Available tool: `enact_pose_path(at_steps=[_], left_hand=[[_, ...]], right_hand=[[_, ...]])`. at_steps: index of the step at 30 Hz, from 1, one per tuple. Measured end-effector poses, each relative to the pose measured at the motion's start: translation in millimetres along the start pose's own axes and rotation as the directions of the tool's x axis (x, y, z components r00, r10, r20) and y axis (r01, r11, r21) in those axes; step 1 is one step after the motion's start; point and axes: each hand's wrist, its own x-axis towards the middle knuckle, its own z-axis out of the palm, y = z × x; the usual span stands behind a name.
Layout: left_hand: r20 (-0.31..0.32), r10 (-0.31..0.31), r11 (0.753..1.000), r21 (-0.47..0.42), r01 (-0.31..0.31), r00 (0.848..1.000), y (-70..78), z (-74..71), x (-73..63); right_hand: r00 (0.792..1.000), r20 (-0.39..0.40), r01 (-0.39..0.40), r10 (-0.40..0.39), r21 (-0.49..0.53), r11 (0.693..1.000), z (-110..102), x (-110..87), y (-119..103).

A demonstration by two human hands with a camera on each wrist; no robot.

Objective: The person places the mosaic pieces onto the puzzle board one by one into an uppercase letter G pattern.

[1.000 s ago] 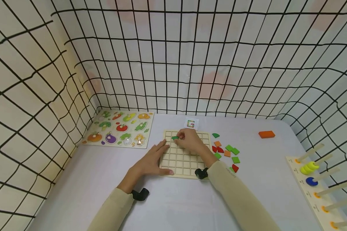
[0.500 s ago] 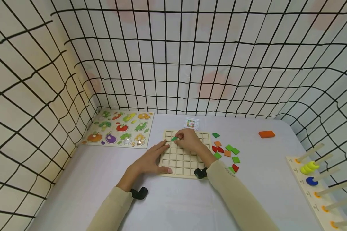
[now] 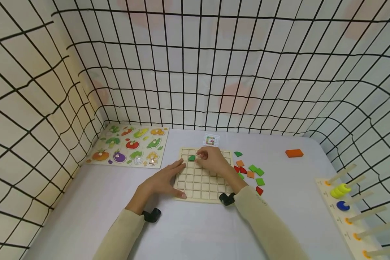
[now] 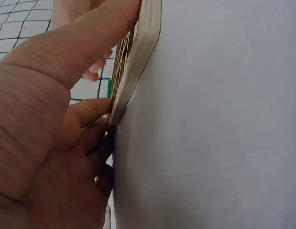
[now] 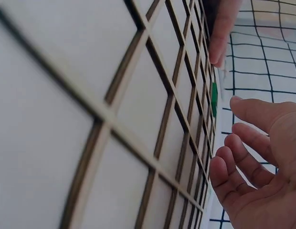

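Observation:
A wooden grid board (image 3: 197, 187) lies on the white table. My left hand (image 3: 164, 180) rests along its left side, thumb on the near left corner and fingers spread to the edge; the left wrist view has the thumb over the board's rim (image 4: 149, 28). A green quarter-circle piece (image 3: 191, 158) sits in a cell near the board's far left corner. Just right of that piece is my right hand (image 3: 211, 160), fingers loosely bent and holding nothing. In the right wrist view a gap shows between its fingertips and the green piece (image 5: 214, 98).
Right of the board lie several loose tiles, among them a green square (image 3: 260, 181) and a red wedge (image 3: 259, 190). A small pattern card (image 3: 211, 140) is behind the board. A vegetable puzzle (image 3: 128, 146), an orange block (image 3: 294, 153) and a peg rack (image 3: 341, 220) stand around; black netting encloses the table.
My right hand has let go of the green quarter-circle piece, which now lies in a cell, and its fingers have drawn slightly right. The head view has shifted a little; my left hand stays at the board.

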Motion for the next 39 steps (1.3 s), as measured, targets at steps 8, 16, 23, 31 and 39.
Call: enact_pose_path(at_steps=[8,16,23,31,39], left_hand=[[0.000,0.024,0.999,-0.021,-0.024,1.000,-2.5,9.6,-0.8],[-0.017,0.019,1.000,-0.024,-0.019,1.000,-4.5,7.9,-0.9],[-0.010,0.026,0.999,-0.034,-0.026,1.000,-3.2,5.2,-1.1],[-0.022,0.035,0.999,-0.023,-0.035,0.999,-3.7,1.5,-2.4],[-0.019,0.029,0.999,-0.032,-0.030,0.999,-4.6,3.4,-0.9]], right_hand=[[0.999,-0.028,-0.030,0.031,0.015,0.999,-29.2,-29.8,20.6],[0.988,-0.125,-0.093,0.089,-0.026,0.995,-70.1,-63.2,49.4],[0.966,-0.174,-0.213,0.194,-0.098,0.972,-99.7,-96.0,78.9],[0.943,-0.220,-0.283,0.251,-0.129,0.950,-109.8,-117.0,101.4],[0.932,-0.254,-0.298,0.258,-0.134,0.945,-113.1,-132.8,115.3]])
